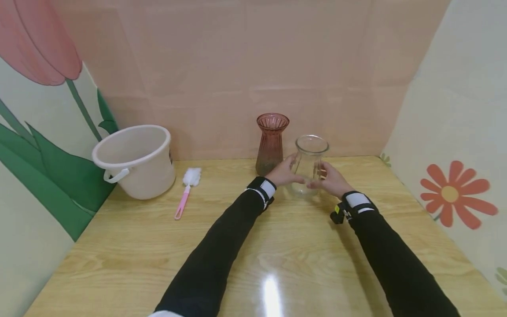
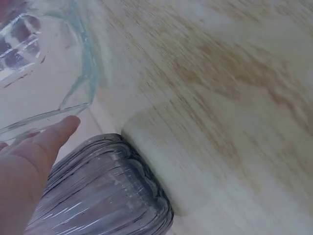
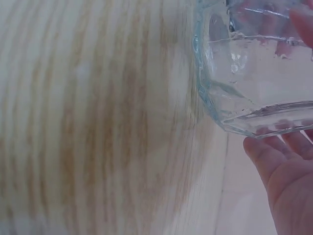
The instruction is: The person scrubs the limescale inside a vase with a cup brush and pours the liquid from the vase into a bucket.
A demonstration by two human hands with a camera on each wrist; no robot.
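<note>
Both hands [image 1: 309, 178] around clear, faceted, wide-mouthed glass vase [image 1: 310, 163], upright.

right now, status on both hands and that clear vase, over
Left hand and right hand both gripping clear vase low on its sides. Vase upright on table. Pink vase close behind left hand.

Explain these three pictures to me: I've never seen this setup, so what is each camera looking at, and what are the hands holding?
No machine: a person wearing a head camera and one on each wrist. The wide picture is the head view. Both hands, left hand and right hand, hold the clear glass vase on the wooden table. Behind it stands a reddish ribbed vase; further left a pink-handled brush and a white bucket. The two blurry close-ups are wrist views of the glass.
</note>
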